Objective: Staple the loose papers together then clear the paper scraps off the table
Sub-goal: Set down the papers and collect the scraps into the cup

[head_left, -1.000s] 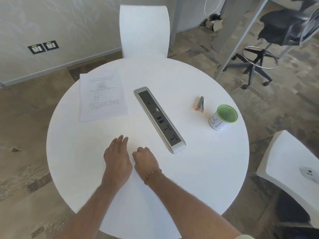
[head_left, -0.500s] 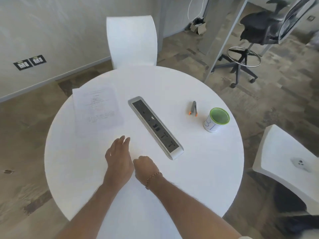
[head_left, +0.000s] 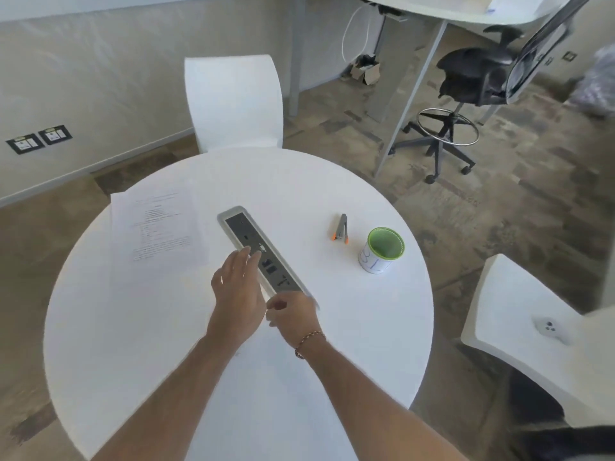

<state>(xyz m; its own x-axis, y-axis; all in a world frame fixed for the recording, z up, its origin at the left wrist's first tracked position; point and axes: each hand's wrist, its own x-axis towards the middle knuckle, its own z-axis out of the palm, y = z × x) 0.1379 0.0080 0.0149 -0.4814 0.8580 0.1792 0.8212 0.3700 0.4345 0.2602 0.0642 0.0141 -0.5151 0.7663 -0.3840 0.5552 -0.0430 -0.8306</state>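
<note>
Where the round white table (head_left: 133,344) curves toward ten o'clock, your loose papers (head_left: 159,234) lie flat, printed side up, one corner reaching the table's rim. The stapler (head_left: 341,228), grey with orange ends, sits toward two o'clock, just beside a white cup with a green rim (head_left: 382,251), not touching it. Between papers and stapler the grey power strip (head_left: 263,252) runs on a diagonal across the table's centre.

Your left hand (head_left: 238,294) is over the near half of the strip, palm down, fingers spread and extended, tips at the strip's left edge; it grips nothing. Your right hand (head_left: 294,316) is just beside it at the strip's near end, fingers loosely curled; motion blur keeps me from telling whether it pinches anything. A beaded bracelet (head_left: 309,342) circles the right wrist.

Beyond the table: a white chair (head_left: 233,101) at twelve o'clock, another white chair (head_left: 532,327) at four o'clock, and a black office chair (head_left: 472,81) far off at one o'clock.
</note>
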